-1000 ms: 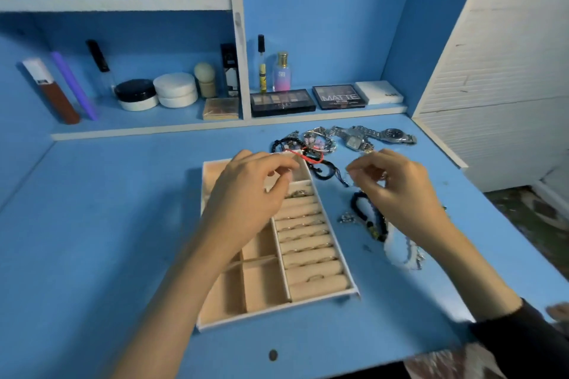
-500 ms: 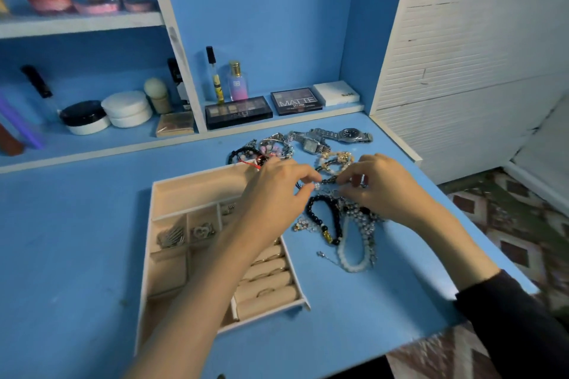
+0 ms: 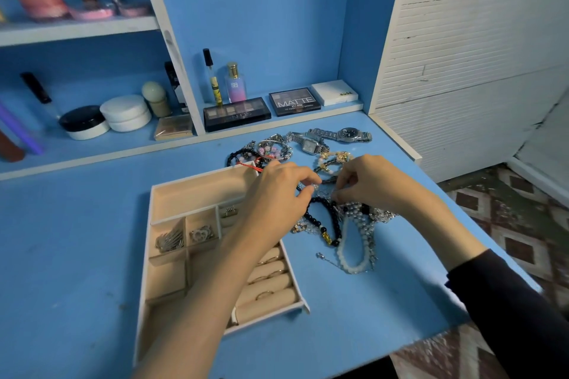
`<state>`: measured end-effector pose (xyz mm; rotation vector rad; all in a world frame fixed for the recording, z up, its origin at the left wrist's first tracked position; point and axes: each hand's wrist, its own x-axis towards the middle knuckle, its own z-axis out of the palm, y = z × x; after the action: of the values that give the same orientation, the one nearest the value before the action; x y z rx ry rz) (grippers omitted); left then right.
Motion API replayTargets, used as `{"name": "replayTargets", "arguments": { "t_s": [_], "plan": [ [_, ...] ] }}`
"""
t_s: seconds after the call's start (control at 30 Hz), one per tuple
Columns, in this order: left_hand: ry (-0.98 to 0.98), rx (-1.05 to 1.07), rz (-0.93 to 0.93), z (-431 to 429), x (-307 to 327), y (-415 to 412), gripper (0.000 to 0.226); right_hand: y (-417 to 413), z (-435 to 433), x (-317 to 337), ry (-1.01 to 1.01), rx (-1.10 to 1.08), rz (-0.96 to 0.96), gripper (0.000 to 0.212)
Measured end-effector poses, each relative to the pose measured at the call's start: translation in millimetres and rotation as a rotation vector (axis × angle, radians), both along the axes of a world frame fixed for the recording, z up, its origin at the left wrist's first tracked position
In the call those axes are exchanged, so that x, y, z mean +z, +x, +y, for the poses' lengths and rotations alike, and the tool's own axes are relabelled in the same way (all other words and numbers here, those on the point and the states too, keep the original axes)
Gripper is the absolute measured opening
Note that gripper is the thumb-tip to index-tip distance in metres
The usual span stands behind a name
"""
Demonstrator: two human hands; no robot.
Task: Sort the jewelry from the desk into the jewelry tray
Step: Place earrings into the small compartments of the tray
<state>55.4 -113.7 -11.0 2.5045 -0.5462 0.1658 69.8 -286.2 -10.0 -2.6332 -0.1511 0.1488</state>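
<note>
A beige jewelry tray (image 3: 197,191) lies on the blue desk (image 3: 77,224), with rings on its padded rolls (image 3: 271,292) and small silver pieces (image 3: 201,233) in two compartments. To its right lies a tangled heap: a black bead bracelet (image 3: 323,224), a white pearl strand (image 3: 354,258), coloured bracelets (image 3: 271,151) and silver watches (image 3: 345,134). My left hand (image 3: 277,191) reaches across the tray and pinches a thin silver chain (image 3: 323,191) in the heap. My right hand (image 3: 369,181) pinches the same chain from the other side.
Low shelves at the back hold eyeshadow palettes (image 3: 237,113), a perfume bottle (image 3: 235,83), white and black jars (image 3: 126,112) and tubes. A white slatted panel (image 3: 462,55) bounds the desk on the right. The desk's front edge runs just past the tray.
My left hand left the tray's ring rolls and joined my right hand over the heap, where both now pinch a thin chain. The head camera has swung right and moved nearer.
</note>
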Motion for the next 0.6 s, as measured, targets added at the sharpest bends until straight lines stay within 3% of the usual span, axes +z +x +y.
{"name": "replayTargets", "arguments": {
  "t_s": [0.13,0.33,0.6],
  "plan": [
    [0.056,0.004,0.002,-2,-1,4,0.020,-6,-7,-9,0.189,-0.053,-0.098,0.016],
    [0.151,-0.020,-0.015,-13,-1,12,0.021,-16,-3,-23,0.635,-0.260,-0.343,0.014],
    [0.350,0.035,-0.019,-28,-5,24,0.027,-20,1,-29,0.670,-0.317,-0.493,0.014]
  ]
}}
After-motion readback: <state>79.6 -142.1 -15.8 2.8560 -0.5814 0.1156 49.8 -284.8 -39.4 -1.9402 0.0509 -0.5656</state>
